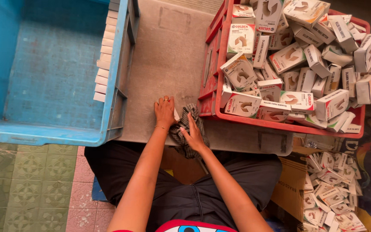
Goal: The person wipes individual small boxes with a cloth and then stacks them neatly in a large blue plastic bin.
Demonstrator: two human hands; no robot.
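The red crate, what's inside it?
The red crate holds a heap of small white cardboard boxes with a curved part pictured on them, tumbled every way. The boxes on top hide the crate's bottom and whatever lies lower, and none is open to show its contents.

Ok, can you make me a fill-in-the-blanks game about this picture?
1. The small white boxes are piled in a ____ crate.
2. The big crate on the left is ____.
3. Both hands, left hand and right hand, touch a checked ____.

Missing words: red; blue; cloth
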